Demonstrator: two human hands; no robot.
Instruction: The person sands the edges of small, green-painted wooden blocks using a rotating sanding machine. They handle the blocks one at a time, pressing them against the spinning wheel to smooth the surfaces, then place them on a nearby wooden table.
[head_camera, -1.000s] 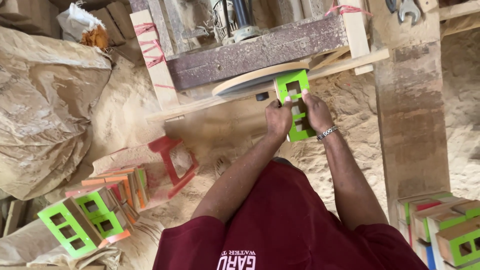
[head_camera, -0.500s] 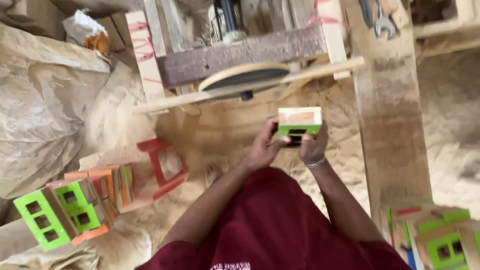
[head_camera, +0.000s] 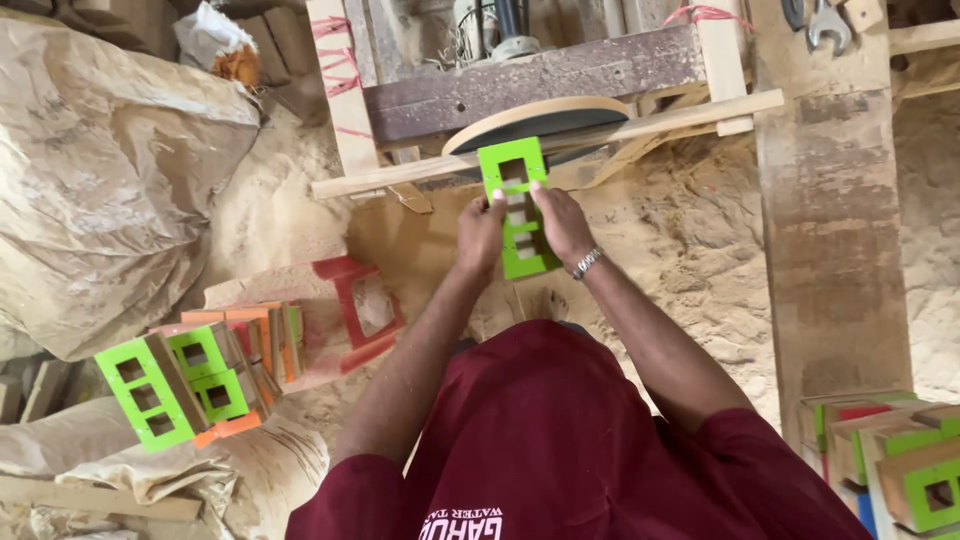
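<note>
A green-painted wooden block with three rectangular holes (head_camera: 517, 205) is held flat between both hands, its far end against the round sanding disc (head_camera: 545, 125). My left hand (head_camera: 480, 235) grips its left edge. On the right edge sits my right hand (head_camera: 563, 225), which wears a metal wrist bracelet. The disc is mounted on a rough wooden frame (head_camera: 520, 80) with a wooden rail (head_camera: 560, 150) across its front.
A pile of green, orange and red painted blocks (head_camera: 200, 370) lies at lower left, with a red one (head_camera: 355, 300) beside it. More blocks (head_camera: 890, 460) are stacked at lower right. Sawdust covers the ground. A large sack (head_camera: 110, 180) fills the left. A wooden post (head_camera: 825, 210) stands at right.
The block was turned on its edge half a second ago, away from the disc. Now it lies face up again and its far end is back at the disc.
</note>
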